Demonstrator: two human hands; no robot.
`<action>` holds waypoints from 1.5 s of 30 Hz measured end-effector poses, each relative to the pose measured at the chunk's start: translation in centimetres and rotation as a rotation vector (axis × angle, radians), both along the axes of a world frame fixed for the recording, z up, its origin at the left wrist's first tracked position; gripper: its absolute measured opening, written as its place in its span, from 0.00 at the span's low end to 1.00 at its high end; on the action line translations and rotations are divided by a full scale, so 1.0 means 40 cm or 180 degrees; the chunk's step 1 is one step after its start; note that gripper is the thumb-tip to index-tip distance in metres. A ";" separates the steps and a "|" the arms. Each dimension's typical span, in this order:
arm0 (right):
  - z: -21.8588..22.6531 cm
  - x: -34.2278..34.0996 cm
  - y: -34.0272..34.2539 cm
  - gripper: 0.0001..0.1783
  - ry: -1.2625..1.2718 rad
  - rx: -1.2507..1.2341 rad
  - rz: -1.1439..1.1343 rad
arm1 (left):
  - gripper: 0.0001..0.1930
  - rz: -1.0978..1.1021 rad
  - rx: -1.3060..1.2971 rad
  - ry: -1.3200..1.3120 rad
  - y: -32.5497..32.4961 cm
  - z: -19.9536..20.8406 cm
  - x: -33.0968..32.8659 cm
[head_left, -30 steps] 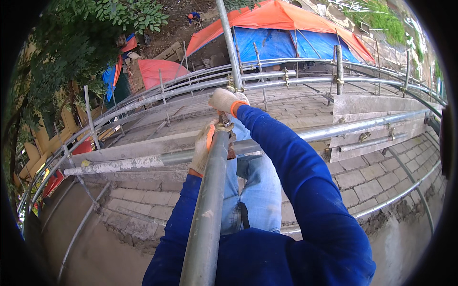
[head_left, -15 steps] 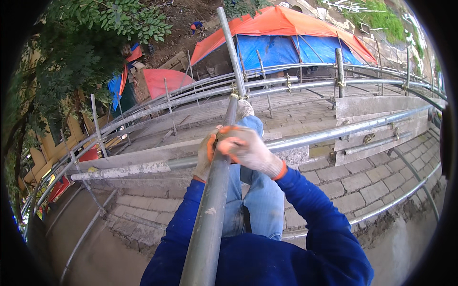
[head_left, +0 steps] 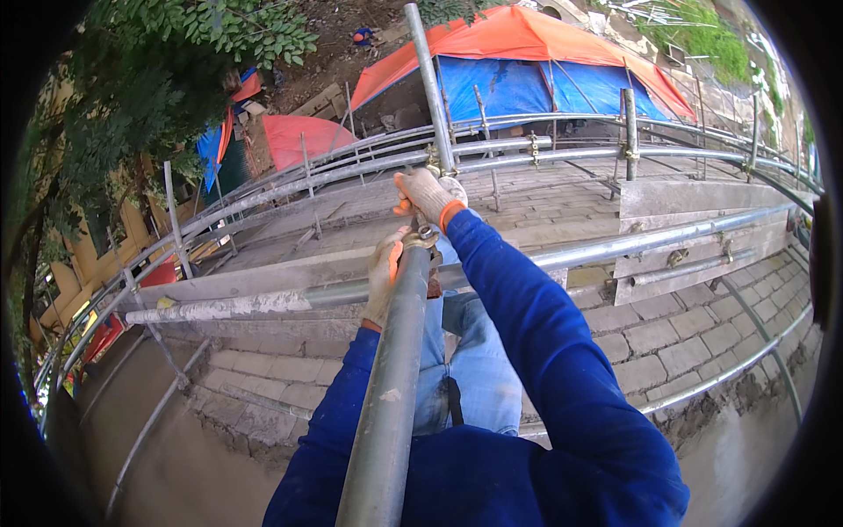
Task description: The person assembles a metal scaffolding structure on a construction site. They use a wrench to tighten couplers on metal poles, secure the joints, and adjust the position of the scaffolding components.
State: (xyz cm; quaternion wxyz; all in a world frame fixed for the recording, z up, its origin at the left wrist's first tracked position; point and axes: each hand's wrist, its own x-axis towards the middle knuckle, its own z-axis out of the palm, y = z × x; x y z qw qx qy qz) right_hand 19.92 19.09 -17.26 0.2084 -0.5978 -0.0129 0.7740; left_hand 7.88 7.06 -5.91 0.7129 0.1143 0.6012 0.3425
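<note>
A grey steel scaffold pipe [head_left: 386, 395] runs up from the lower edge, away from my body. A metal scaffold coupler [head_left: 422, 236] with a bolt and nut sits around it. My left hand [head_left: 383, 277], in a pale glove with an orange cuff, is closed at the coupler from the left; the pipe hides part of its fingers. Farther along, my gloved right hand [head_left: 426, 195] is wrapped over the same pipe, just short of an upright post [head_left: 428, 83]. A cross pipe [head_left: 606, 249] passes beneath the long pipe.
My jeans-clad legs [head_left: 479, 360] are below the pipe. Grey planks [head_left: 694, 204] and stone-block paving [head_left: 680, 342] lie around. Curved-looking railings [head_left: 263, 200] with clamps cross ahead. Beyond are an orange and blue tarpaulin shelter [head_left: 544, 53], trees [head_left: 132, 114] and a distant person [head_left: 363, 37].
My right hand has moved from beside my left hand forward along the pipe toward the upright post. The coupler, earlier covered by my hands, now shows. My left hand has stayed nearly in place.
</note>
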 end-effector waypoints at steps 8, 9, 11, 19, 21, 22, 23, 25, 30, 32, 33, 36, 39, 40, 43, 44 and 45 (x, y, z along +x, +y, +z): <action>0.393 -0.118 0.027 0.23 0.0249 0.3385 0.3686 | 0.18 -0.0109 0.0174 -0.0187 -0.020 -0.021 -0.050; 0.455 -0.053 0.037 0.23 0.0463 0.3112 0.3157 | 0.18 0.0176 0.0116 -0.0500 -0.040 -0.044 -0.046; 0.476 0.051 -0.005 0.24 0.0880 0.2575 0.1367 | 0.19 0.0700 -0.0009 -0.1082 -0.071 -0.066 -0.039; 0.391 0.318 0.016 0.38 0.0552 0.1370 -0.1228 | 0.20 0.0039 -0.0407 -0.0323 0.059 0.087 0.026; 0.377 0.283 0.013 0.31 0.0737 0.1385 -0.0866 | 0.19 -0.0187 -0.0342 -0.0313 0.031 0.014 -0.018; 0.374 0.266 0.013 0.28 0.0738 0.1419 -0.0673 | 0.19 -0.0335 -0.0170 -0.0140 0.032 0.015 -0.017; 0.358 0.251 0.004 0.26 0.0748 0.1370 -0.0801 | 0.19 -0.0481 0.0002 0.0034 0.031 0.014 -0.013; 0.335 0.222 -0.016 0.24 0.0783 0.1265 -0.1039 | 0.21 -0.1006 0.0358 0.0501 0.028 0.011 -0.023; 0.330 0.233 -0.061 0.20 -0.0669 0.1774 0.2264 | 0.19 -0.2309 0.1870 0.1919 0.012 -0.032 -0.063; 0.293 0.227 -0.111 0.17 -0.0629 0.2558 0.2368 | 0.20 -0.2825 0.2537 0.2675 0.024 -0.011 -0.060; 0.303 0.238 -0.110 0.15 -0.0466 0.1812 0.2407 | 0.21 -0.3103 0.2843 0.3110 0.034 0.003 -0.056; 0.332 0.246 -0.097 0.12 -0.0474 0.1812 0.2533 | 0.25 -0.1443 0.0423 0.0671 0.042 -0.028 -0.058; 0.352 0.252 -0.080 0.12 -0.0436 0.1799 0.2845 | 0.29 -0.0869 -0.1186 -0.0031 0.059 -0.119 -0.095; 0.331 0.252 -0.097 0.12 -0.0448 0.1805 0.2671 | 0.31 -0.1284 -0.1380 0.0220 0.073 -0.134 -0.092; 0.278 0.233 -0.135 0.13 -0.0578 0.1852 0.2361 | 0.37 -0.2586 -0.1317 0.0693 0.107 -0.140 -0.102; 0.284 0.233 -0.139 0.16 -0.0709 0.1831 0.2382 | 0.39 -0.3086 -0.0887 0.0613 0.119 -0.119 -0.100; 0.290 0.233 -0.143 0.19 -0.0841 0.1816 0.2405 | 0.38 -0.3123 -0.0710 0.0560 0.125 -0.096 -0.093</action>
